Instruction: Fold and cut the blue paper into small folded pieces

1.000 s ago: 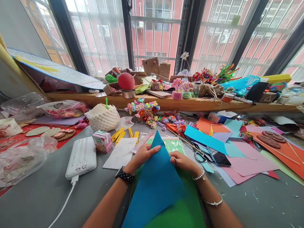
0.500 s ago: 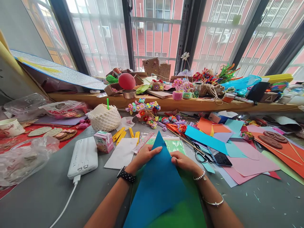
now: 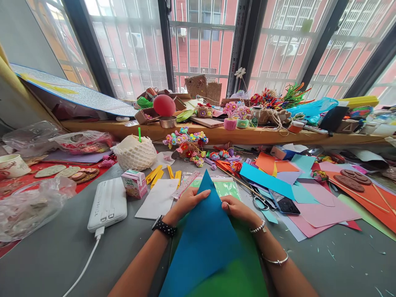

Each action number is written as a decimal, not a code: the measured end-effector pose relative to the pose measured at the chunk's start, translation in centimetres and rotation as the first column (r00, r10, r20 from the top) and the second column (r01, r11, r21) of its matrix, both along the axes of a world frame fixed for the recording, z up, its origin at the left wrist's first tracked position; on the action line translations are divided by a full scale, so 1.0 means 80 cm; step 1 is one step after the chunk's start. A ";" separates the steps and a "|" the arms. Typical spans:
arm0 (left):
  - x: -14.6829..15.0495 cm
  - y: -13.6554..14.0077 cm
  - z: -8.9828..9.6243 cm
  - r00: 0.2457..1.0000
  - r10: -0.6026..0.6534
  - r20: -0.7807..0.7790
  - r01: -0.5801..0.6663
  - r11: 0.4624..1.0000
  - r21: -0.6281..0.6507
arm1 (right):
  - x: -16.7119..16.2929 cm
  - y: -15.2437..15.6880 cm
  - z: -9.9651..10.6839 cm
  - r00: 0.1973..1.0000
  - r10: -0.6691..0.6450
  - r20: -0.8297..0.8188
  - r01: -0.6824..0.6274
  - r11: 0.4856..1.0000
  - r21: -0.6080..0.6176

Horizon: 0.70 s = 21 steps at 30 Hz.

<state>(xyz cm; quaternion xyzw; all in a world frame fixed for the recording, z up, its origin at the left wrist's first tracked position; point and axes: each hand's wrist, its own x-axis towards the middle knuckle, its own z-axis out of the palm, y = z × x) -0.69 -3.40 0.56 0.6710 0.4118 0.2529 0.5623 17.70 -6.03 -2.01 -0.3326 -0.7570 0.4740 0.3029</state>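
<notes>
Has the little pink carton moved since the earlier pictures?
No. The carton shows no visible shift either way: it stands in the same spot beside the power bank.

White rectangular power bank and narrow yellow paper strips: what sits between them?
In the head view, a small boxy pink-and-white carton stands between the power bank and the strips.

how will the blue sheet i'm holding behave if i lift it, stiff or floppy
The blue sheet probably feels light, since it looks thin. Its tip stands past the left hand without drooping, suggesting some stiffness, but the broad, curved lower edge may flop.
</notes>
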 end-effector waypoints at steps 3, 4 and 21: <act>0.000 0.001 0.000 1.000 0.020 -0.009 -0.020 1.000 0.018 | -0.001 0.000 0.001 1.000 -0.001 0.000 0.001 1.000 -0.013; -0.001 0.001 0.001 1.000 0.026 -0.013 -0.025 0.999 0.025 | -0.001 0.000 0.002 1.000 0.001 0.002 -0.001 1.000 -0.017; 0.000 -0.002 0.003 0.999 0.033 -0.019 -0.032 0.999 0.018 | -0.001 -0.002 0.004 0.999 -0.016 0.037 0.016 1.000 -0.006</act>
